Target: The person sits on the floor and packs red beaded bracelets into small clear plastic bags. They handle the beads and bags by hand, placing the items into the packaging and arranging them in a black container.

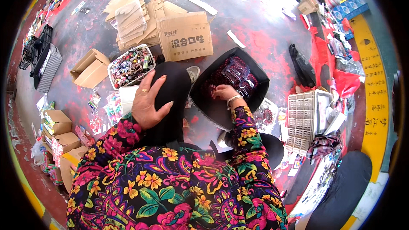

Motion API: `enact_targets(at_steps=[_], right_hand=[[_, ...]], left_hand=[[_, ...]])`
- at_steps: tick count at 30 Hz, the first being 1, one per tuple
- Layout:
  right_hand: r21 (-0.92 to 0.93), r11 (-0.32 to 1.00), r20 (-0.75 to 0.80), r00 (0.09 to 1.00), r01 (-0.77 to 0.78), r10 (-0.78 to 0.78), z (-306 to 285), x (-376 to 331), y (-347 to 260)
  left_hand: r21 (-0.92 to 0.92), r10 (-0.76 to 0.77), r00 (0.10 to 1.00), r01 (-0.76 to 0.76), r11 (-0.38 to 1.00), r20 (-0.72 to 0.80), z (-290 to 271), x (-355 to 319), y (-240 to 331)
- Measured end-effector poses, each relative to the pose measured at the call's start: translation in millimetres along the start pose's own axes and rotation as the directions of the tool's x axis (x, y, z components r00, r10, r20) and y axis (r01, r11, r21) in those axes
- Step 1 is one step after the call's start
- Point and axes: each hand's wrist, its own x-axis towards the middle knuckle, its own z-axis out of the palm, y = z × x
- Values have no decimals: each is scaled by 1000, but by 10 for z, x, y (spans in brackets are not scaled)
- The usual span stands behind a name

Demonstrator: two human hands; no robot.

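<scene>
Inside a black box [214,111], dark red beads [218,76] meet the right hand [225,92], its grip impossible to tell, a light pinch probably best, while the left hand [149,102] lies spread and empty on a knee [175,76].

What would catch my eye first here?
Probably the bright flowered shirt filling the lower middle. Above it, the right hand is inside a black box of dark red beads, while the left hand is spread at the left knee. Farther off, left of centre, lies flattened cardboard.
</scene>
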Motion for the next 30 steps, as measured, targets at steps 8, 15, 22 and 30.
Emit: enact_targets(at_steps=[8, 15, 22, 30], right_hand=[[515, 674, -137, 827, 529, -545, 475, -1922, -1372], [612, 589, -140, 805, 528, -576, 946, -2553, -1325], [521, 685, -199, 853, 509, -482, 1292, -2795, -1306], [386, 733, -154, 822, 561, -548, 1535, -2866, -1409]], left_hand=[[9, 142, 990, -142, 990, 8, 188, 27, 145], [-186, 202, 978, -207, 961, -47, 317, 89, 121], [-862, 272, 887, 224, 454, 374, -82, 204, 824], [-917, 317, 864, 333, 221, 390, -65, 67, 1044]])
